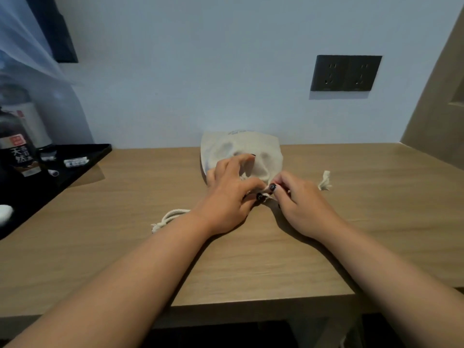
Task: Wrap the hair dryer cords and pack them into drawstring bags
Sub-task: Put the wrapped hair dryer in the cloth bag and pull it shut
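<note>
The cream drawstring bag [242,151] is bulging at twelve o'clock, seemingly already packed; the left hand [229,194] and right hand [301,202] are pinching its gathered mouth; cinching is likely remaining.

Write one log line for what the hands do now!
left hand: pinches bag mouth | right hand: pinches bag mouth | drawstring bag: on table
</note>
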